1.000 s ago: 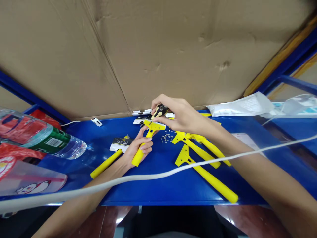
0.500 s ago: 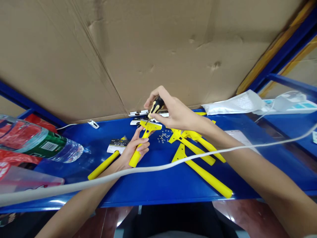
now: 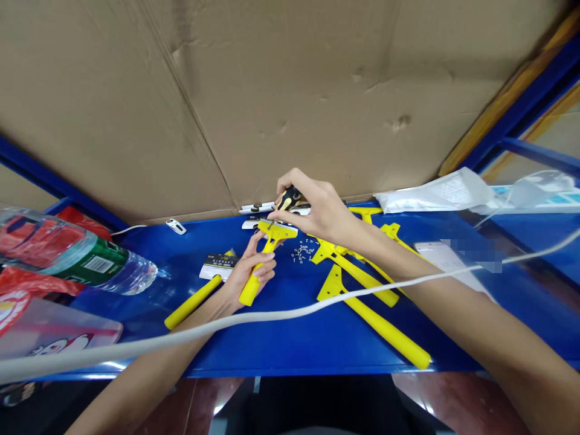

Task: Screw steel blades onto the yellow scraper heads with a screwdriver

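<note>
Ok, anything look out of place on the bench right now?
Two things stand out. Small metal screws lie scattered loose on the blue bench, in no container. A white cable sags across the view, in front of the left forearm and right forearm, where it might snag.

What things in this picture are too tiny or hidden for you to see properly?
All in the head view:
The screwdriver tip, in the right hand, near the yellow scraper: too small to see.
The little metal bits: too small to tell what each one is.
The words on the black-and-white card: too small to read.
The water bottle: cut off by the left edge.
</note>
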Action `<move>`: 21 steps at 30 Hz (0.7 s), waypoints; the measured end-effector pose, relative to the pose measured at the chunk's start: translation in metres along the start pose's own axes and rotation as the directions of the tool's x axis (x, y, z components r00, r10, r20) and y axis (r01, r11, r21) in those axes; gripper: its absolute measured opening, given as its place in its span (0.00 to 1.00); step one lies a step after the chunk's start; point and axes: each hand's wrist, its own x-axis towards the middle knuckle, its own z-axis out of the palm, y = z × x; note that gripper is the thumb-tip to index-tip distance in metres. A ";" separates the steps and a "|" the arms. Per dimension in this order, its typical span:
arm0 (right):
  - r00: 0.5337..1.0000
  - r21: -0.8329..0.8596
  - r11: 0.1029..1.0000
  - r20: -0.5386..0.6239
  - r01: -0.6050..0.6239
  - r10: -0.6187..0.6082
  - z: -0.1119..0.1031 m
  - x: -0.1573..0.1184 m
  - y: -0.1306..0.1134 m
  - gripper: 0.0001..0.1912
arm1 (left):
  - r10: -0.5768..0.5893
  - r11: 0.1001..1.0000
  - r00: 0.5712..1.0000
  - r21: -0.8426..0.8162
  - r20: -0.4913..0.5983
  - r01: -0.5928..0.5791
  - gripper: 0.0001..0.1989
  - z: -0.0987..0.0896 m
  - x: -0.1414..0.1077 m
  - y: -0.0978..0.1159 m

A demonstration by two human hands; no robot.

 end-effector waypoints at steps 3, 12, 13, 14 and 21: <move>1.000 -0.017 1.000 0.001 -0.002 0.002 0.000 0.000 -0.003 0.13 | 0.011 1.000 1.000 0.015 -0.003 -0.011 0.33 0.001 0.000 0.000; 0.982 -0.003 0.993 -0.153 -0.116 0.114 0.012 -0.001 -0.001 0.19 | 0.076 0.994 0.997 0.085 -0.022 -0.074 0.34 0.003 0.000 -0.002; 0.977 0.008 0.992 -0.174 -0.125 0.125 0.013 -0.001 -0.001 0.20 | 0.083 0.992 0.996 0.097 -0.026 -0.081 0.34 0.004 0.000 -0.001; 0.973 0.020 0.991 -0.189 -0.130 0.132 0.014 0.000 -0.001 0.21 | 0.092 0.990 0.995 0.110 -0.030 -0.089 0.34 0.004 -0.001 -0.001; 0.950 0.006 0.979 -0.240 -0.205 0.201 0.011 0.001 -0.001 0.26 | 0.160 0.970 0.987 0.187 -0.025 -0.153 0.32 0.005 -0.003 0.000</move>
